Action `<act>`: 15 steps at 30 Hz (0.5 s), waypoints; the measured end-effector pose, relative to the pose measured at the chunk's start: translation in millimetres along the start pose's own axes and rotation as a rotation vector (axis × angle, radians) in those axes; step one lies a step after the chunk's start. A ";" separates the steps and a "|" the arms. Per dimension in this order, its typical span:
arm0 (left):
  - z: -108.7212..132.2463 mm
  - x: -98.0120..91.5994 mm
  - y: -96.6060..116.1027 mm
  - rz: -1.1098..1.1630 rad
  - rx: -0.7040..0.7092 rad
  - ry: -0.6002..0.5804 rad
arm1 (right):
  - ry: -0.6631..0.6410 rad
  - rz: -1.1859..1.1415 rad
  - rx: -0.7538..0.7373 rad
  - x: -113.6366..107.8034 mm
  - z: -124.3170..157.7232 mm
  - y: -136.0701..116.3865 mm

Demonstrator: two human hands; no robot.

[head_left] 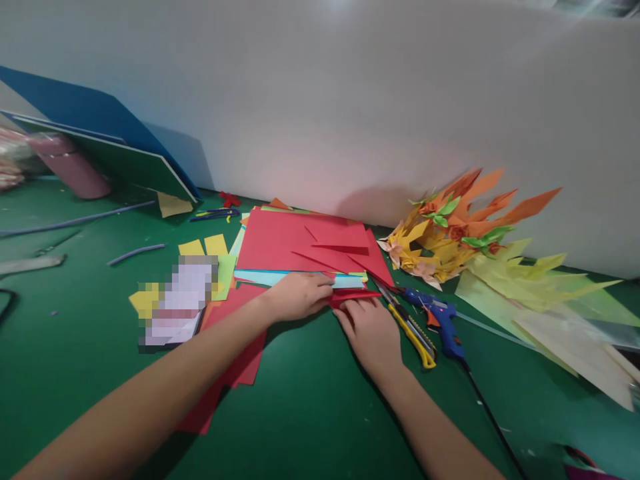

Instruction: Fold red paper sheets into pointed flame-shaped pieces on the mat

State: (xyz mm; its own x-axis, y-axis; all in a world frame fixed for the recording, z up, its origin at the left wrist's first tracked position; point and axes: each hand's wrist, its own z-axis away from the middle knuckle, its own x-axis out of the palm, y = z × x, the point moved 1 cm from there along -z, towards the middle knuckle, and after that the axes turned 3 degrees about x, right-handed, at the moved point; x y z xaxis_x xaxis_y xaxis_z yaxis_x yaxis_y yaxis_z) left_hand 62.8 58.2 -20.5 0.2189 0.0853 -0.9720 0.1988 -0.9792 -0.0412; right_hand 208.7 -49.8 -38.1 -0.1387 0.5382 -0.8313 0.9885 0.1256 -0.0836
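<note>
A small folded piece of red paper [356, 294] lies between my two hands at the front edge of a paper stack. My left hand [299, 295] is closed on its left end, with the fingertips pressed together. From below, my right hand [373, 330] grips the same piece with bent fingers. Just behind them are red sheets [273, 237] on top of blue and other coloured paper, with several narrow folded red pieces [340, 251] on them. More red paper [245, 353] sticks out under my left forearm.
Right of my hands lie a yellow utility knife [413, 333] and a blue glue gun [443, 317] with its cord. A paper crown of orange and yellow points [435, 243] stands by the wall. At left are a blurred-out phone [183, 300], a pink bottle [73, 167] and leaning boards [115, 147].
</note>
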 end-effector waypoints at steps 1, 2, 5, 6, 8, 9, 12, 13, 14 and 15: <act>2.2 0.8 0.3 0.015 0.003 0.008 | 0.013 -0.013 -0.012 -3.0 2.0 -4.0; 3.8 2.1 0.8 0.028 0.002 0.016 | 0.023 -0.054 -0.061 -6.6 4.5 -10.0; 4.4 7.3 3.7 0.050 -0.029 0.036 | 0.027 -0.180 -0.257 -20.7 12.3 -32.9; 3.4 9.2 5.2 0.053 -0.046 0.041 | 0.033 -0.201 -0.317 -26.0 13.6 -39.5; 0.8 12.2 8.9 0.060 -0.078 0.050 | 0.045 -0.231 -0.366 -35.4 12.5 -45.4; -0.5 13.2 11.0 0.067 -0.087 0.053 | 0.051 -0.237 -0.349 -38.9 9.6 -43.4; -2.4 13.3 17.1 0.098 -0.088 0.047 | 0.066 -0.226 -0.194 -42.5 -7.6 -17.9; -2.5 12.6 18.9 0.107 -0.086 0.041 | 0.050 -0.205 -0.136 -41.3 -15.6 -5.2; -2.4 11.6 20.6 0.113 -0.083 0.033 | 0.044 -0.171 -0.073 -39.5 -24.3 8.1; -2.4 10.4 22.3 0.117 -0.082 0.023 | 0.039 -0.130 -0.018 -37.0 -33.4 20.8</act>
State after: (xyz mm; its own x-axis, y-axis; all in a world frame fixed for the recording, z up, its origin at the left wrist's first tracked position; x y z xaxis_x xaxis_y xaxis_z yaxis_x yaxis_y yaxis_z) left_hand 71.8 37.8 -31.0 0.2672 -0.0234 -0.9634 0.2478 -0.9644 0.0922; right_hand 232.4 -39.2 9.3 -0.2680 0.5481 -0.7923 0.9610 0.2109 -0.1791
